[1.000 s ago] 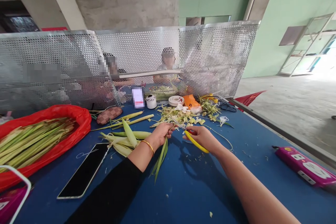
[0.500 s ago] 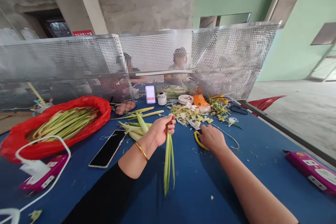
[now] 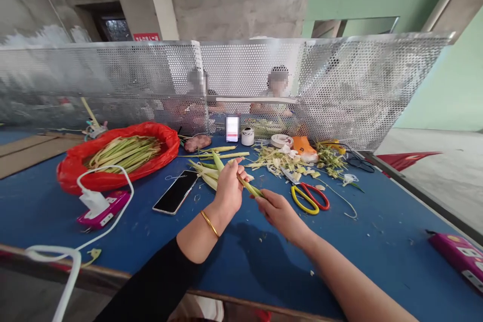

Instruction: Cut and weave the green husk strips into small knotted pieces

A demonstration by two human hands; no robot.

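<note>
Strips of green leaf (image 3: 249, 187), long and narrow like husk, stretch between my two hands above the table. My left hand (image 3: 231, 181), with a gold bangle at the wrist, is closed around one end. The fingers of my right hand (image 3: 277, 211) are closed on the other end, lower and to the right. To the right of my right hand, scissors (image 3: 310, 198) with one yellow and one red handle lie on the blue table. Behind my left hand is a small pile of pale green leaves (image 3: 207, 173), partly hidden by it.
A red plastic bag (image 3: 169, 143) full of leaf strips stands at left, near a black phone (image 3: 176, 192) and a purple power strip (image 3: 109, 209). Trimmings (image 3: 277, 161), a tape roll (image 3: 282, 140) and an orange packet (image 3: 303, 147) lie at the back, before a perforated metal screen (image 3: 249, 70).
My right hand has let go of the scissors and moved left onto the leaf strips. The strips hung down before; now they slant between both hands. The view has shifted left.
</note>
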